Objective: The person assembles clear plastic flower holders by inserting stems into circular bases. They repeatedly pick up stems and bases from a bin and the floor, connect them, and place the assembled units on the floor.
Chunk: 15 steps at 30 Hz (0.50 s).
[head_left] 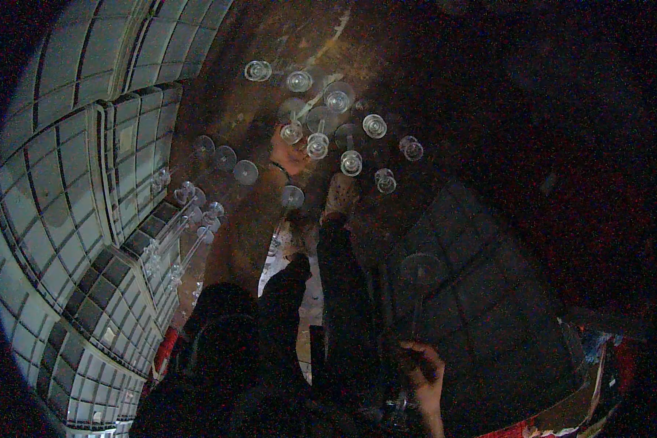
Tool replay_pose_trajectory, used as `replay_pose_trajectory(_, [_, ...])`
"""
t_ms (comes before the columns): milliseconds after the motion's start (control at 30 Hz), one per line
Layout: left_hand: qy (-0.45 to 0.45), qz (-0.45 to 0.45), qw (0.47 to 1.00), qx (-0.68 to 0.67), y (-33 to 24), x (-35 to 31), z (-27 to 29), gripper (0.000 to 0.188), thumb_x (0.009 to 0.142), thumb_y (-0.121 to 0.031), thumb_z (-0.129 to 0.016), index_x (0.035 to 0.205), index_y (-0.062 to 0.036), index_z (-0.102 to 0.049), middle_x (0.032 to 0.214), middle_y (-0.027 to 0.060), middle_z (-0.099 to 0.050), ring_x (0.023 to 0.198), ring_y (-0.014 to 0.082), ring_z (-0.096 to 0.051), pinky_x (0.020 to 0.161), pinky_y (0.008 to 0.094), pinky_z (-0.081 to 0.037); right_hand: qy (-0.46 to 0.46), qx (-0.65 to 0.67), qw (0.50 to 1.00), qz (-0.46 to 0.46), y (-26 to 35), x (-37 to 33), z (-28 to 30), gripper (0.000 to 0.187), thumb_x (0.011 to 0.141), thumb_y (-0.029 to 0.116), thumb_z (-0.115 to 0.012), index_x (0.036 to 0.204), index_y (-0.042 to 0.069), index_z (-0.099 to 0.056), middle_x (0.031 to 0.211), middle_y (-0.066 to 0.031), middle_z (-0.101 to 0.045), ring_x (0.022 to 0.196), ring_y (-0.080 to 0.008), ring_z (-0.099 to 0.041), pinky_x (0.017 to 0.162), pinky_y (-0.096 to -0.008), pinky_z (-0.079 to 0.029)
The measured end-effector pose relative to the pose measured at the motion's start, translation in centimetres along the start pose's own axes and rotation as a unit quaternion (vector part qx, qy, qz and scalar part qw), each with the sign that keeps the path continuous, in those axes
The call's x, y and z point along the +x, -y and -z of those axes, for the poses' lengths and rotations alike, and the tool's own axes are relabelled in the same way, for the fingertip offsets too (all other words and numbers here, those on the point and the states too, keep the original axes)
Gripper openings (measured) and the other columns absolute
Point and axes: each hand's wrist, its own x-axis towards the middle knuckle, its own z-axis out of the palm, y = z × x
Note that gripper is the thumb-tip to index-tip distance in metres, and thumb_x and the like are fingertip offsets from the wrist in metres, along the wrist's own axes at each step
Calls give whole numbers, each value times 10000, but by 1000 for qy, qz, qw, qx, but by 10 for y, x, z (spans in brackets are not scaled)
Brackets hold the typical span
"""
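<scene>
Dim light blurs much of the scene. My left hand (290, 155), with a dark band at the wrist, reaches down among several clear stemmed glass pieces. It is right beside one of them, a small round-ended glass piece (291, 132). Its fingers are partly hidden, so whether they grip that glass is unclear. My right hand (423, 365), at the lower right, has its fingers closed at the lower end of a clear stemmed glass (420, 267). The round disc of this glass points away from me, over a dark crate (474, 241) with a grid-like pattern.
More stemmed glasses (337, 100) are spread over the brown floor (233, 95). Some glass pieces (186, 193) lie near a stack of pale gridded crates (58, 197) on the left. My foot (341, 194) is close to the glasses. Red-edged cardboard (555, 420) borders the lower right.
</scene>
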Motion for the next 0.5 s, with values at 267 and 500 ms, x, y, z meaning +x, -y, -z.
replay_pose_trajectory(267, [-12,179,962,-206,-30,16,8,555,880,-633,-434,1207,-207,-576,1147,92,-601,1132,300,-538,922,518,-416,-7,29,999,-33,-15,-3,5,270,821,14,-627,1088,26,-669,1119,-79,-672,1032,-188,-629,936,-330,-492])
replay_pose_trajectory(500, [-33,154,979,-129,-50,-5,-11,584,919,-643,-355,1281,-214,-516,1231,137,-590,1195,334,-506,994,563,-382,-1,12,1000,-19,-21,-4,8,279,817,47,-644,1093,14,-667,1117,-81,-675,1040,-188,-629,938,-334,-487])
